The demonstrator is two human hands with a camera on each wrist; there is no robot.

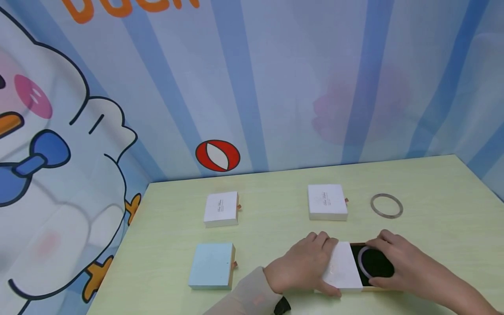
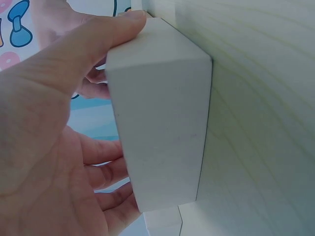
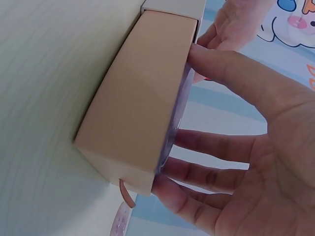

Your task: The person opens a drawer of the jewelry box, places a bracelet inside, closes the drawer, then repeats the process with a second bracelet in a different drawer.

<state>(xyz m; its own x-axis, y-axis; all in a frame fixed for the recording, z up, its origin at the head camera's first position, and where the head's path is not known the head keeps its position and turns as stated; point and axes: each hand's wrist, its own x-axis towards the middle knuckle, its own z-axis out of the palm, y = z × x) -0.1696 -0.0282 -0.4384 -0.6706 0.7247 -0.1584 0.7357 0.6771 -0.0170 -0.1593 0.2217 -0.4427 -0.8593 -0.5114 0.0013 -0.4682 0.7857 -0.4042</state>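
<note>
A white drawer box (image 1: 341,267) lies on the table with its tan drawer (image 3: 140,88) pulled out to the right. My left hand (image 1: 303,264) grips the white sleeve, thumb on the near side and fingers across the far side. In the drawer's black lining sits a pale lavender bangle (image 1: 361,261), partly hidden by my right hand (image 1: 401,267). The right thumb and fingers pinch the bangle's edge, close over the drawer rim. A small brown ribbon tab (image 3: 126,193) hangs from the drawer's end.
Behind are two white boxes, one at the left (image 1: 221,209) and one nearer the middle (image 1: 327,202). A grey bangle (image 1: 372,202) lies at the back right. The light blue box (image 1: 211,265) is at front left. A printed cloth (image 1: 291,87) hangs behind the table (image 1: 271,218).
</note>
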